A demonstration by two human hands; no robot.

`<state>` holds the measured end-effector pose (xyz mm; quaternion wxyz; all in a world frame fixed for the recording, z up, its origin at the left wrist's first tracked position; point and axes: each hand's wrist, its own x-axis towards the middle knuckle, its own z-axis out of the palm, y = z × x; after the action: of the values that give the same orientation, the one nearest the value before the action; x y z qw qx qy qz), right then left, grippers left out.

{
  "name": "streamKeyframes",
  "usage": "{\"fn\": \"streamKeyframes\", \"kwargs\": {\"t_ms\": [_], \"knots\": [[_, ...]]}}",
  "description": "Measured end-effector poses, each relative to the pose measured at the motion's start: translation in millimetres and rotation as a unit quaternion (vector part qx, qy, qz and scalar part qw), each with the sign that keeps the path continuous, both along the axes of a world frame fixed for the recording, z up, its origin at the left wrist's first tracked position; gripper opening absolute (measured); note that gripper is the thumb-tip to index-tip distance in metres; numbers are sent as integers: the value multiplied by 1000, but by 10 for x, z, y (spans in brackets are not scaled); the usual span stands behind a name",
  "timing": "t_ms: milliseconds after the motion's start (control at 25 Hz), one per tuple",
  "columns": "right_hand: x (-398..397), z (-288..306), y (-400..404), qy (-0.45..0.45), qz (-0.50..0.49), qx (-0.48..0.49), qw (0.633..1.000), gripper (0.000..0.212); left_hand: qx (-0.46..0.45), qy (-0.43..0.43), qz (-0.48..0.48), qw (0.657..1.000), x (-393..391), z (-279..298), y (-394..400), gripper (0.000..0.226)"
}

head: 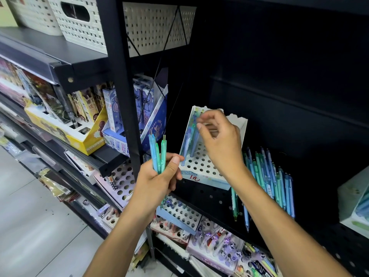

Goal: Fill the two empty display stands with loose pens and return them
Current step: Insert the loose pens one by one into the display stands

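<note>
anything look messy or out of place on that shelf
Yes: a heap of loose pens lies flat on the black shelf, right of the white stand, instead of standing in holes. The stand is mostly unfilled.

Translucent plastic pens (157, 156) (glossy), matt cardboard stand (201, 164)

A white display stand (201, 164) with a perforated base sits tilted on the dark shelf, a few blue pens (190, 136) upright in its far-left holes. Loose blue and green pens (267, 180) lie heaped just right of it.
</note>
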<state>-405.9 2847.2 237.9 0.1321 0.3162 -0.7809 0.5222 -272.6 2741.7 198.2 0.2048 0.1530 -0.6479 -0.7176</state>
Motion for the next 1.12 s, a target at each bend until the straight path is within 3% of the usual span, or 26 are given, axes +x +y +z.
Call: {"fn": "streamKeyframes", "kwargs": {"t_ms": [120, 240, 360, 640, 960, 1120], "knots": [[220, -18, 117, 42, 37, -39, 998, 15, -3, -2, -22, 1000, -44, 61, 71, 24], [425, -124, 151, -102, 126, -16, 987, 21, -12, -9, -45, 999, -95, 76, 168, 39], [379, -120, 198, -257, 149, -84, 951, 13, -43, -5, -77, 996, -107, 58, 214, 45], [388, -58, 316, -283, 295, -49, 911, 10, -71, -18, -81, 994, -98, 83, 272, 51], [460, 66, 303, -322, 169, -105, 926, 15, -48, 32, -151, 987, -60, 123, 256, 35], [272, 175, 361, -284, 51, -223, 931, 19, -15, 28, -42, 999, -54, 80, 185, 39]]}}
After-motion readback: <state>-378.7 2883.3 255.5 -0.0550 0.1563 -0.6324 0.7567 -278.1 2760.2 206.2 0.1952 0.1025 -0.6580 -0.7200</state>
